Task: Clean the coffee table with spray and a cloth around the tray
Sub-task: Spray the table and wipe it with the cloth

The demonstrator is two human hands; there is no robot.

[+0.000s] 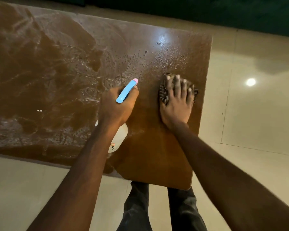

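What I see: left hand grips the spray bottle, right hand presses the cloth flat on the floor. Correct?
No. In the head view the right hand presses the cloth flat on the coffee table, not the floor. The left hand does grip the spray bottle.

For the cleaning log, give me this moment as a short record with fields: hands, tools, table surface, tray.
left hand: grips the spray bottle at its blue trigger head, pink nozzle pointing away across the table
right hand: presses flat, fingers straight, on the striped cloth
coffee table: brown top, smeared whitish streaks over its left part
droplets: spray beads on the top just beyond the cloth
tray: not in view
floor: pale glossy tiles
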